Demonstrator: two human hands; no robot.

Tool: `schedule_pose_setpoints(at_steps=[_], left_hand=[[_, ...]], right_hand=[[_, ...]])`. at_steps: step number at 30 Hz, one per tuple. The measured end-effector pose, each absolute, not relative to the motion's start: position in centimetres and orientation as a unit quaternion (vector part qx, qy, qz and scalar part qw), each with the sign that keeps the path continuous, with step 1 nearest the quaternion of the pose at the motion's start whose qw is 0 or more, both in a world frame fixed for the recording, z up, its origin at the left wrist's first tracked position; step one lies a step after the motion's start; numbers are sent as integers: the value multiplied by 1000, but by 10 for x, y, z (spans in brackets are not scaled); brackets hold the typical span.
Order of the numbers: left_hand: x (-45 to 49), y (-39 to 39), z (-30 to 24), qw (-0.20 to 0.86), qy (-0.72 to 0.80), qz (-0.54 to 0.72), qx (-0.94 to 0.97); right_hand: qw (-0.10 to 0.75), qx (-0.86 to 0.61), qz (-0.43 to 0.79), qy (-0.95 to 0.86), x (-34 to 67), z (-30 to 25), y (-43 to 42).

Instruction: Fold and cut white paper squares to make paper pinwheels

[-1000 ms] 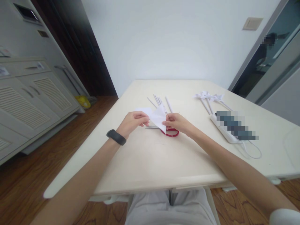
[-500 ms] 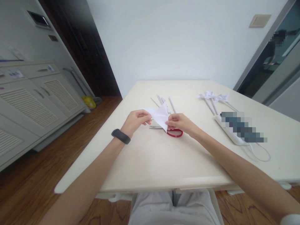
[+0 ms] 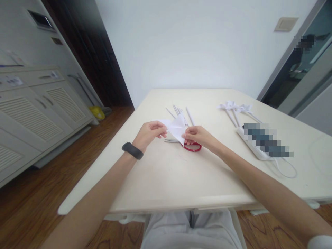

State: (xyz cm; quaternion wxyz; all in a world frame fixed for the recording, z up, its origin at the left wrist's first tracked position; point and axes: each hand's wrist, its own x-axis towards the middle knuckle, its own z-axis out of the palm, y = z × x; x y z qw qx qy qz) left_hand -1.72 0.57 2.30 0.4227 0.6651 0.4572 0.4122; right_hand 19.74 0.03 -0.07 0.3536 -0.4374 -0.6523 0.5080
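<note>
Both my hands hold a folded white paper piece (image 3: 176, 128) just above the cream table (image 3: 166, 180). My left hand (image 3: 149, 134), with a black band on its wrist, pinches the paper's left edge. My right hand (image 3: 198, 135) pinches its lower right corner. Under the paper lie red-handled scissors (image 3: 190, 147), their blades pointing left. Behind the paper lie several thin white sticks (image 3: 181, 113).
Finished white paper pinwheels on sticks (image 3: 234, 109) lie at the back right. A white power strip (image 3: 255, 143) with a looping cord (image 3: 285, 169) sits to the right. White cabinets (image 3: 33, 114) stand at the left across a wooden floor.
The hands and paper have stayed nearly in place; only the head camera has shifted slightly, and the paper's fold has been worked a little between the fingers.
</note>
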Motion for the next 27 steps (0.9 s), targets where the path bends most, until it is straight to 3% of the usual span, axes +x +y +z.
schedule_pose_setpoints(at_steps=[27], left_hand=[[-18, 5, 26, 429, 459, 414, 659]], right_hand=[[327, -458, 507, -654, 196, -2, 0]])
